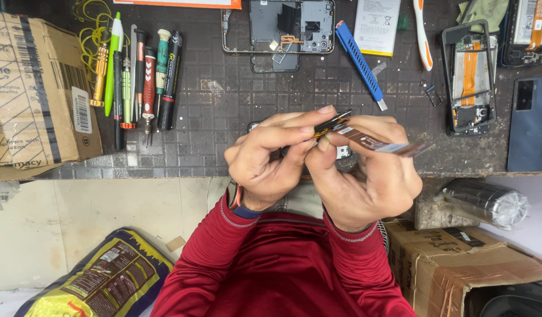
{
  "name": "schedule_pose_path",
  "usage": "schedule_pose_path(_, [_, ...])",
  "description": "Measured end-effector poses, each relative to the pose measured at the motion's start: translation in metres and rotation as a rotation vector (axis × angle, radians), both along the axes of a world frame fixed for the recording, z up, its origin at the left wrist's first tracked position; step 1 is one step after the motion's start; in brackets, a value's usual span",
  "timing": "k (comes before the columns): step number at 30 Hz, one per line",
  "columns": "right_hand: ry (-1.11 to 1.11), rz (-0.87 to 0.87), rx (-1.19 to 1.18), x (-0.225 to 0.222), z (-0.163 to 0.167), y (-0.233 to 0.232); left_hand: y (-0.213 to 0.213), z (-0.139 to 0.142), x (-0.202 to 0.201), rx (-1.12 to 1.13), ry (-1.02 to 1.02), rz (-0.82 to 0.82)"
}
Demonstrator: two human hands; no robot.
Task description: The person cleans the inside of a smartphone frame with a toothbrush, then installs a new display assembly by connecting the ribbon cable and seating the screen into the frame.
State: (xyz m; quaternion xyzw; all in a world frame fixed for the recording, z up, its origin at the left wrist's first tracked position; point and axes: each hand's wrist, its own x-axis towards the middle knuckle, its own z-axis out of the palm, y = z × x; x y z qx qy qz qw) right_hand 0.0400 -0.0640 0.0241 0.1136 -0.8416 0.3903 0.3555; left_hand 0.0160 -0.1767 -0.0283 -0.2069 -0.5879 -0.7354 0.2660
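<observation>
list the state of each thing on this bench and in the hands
left hand: pinching the small dark part
right hand: gripping the flex cable
small dark part: held up between both hands
flex cable: flat, sticking out right
grey phone frame: opened, insides bare
black phone frame: opened, orange ribbon showing
screwdrivers: lying in a row
blue tool: lying flat

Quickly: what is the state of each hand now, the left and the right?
Left hand: closed, pinching the small dark part with the right.
Right hand: closed, holding the brown flex ribbon and the dark part.
</observation>
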Motion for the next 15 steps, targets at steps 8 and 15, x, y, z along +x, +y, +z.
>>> schedule_pose_path(8, [-0.032, 0.078, -0.04, -0.002, 0.009, -0.004, 0.0, 0.002, 0.0, -0.052, -0.016, 0.026])
schedule_pose_path(15, [0.02, 0.061, -0.061, -0.001, 0.004, -0.014, 0.002, 0.002, -0.002, -0.008, -0.082, 0.01])
